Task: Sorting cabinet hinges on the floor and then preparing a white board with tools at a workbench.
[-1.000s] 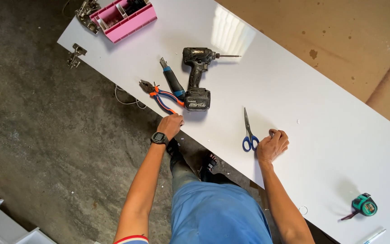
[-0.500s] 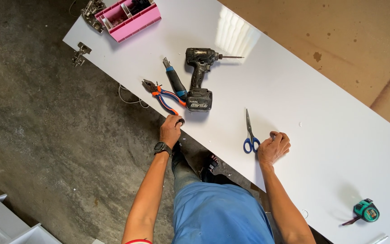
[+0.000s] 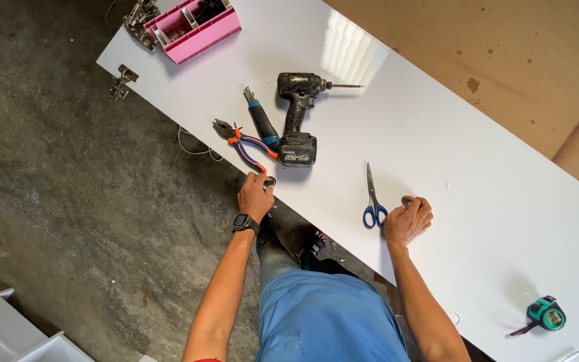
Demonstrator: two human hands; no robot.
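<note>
A long white board (image 3: 437, 134) runs diagonally over a concrete floor. My left hand (image 3: 254, 196) rests at the board's near edge, fingers closed around a small dark metal part (image 3: 269, 181), just below the orange-handled pliers (image 3: 244, 142). My right hand (image 3: 408, 218) lies curled on the board beside the blue-handled scissors (image 3: 372, 198); whether it holds anything is hidden. A black cordless drill (image 3: 297, 117) and a blue utility knife (image 3: 261, 122) lie beyond the pliers.
A pink parts box (image 3: 192, 25) sits at the board's far end with metal hinges (image 3: 120, 80) beside it. A green tape measure (image 3: 544, 314) lies at the right. White panels (image 3: 8, 328) stand at the lower left on the floor.
My left hand has slid along the board's edge closer to the pliers handles. The right hand has stayed by the scissors. The view has shifted slightly.
</note>
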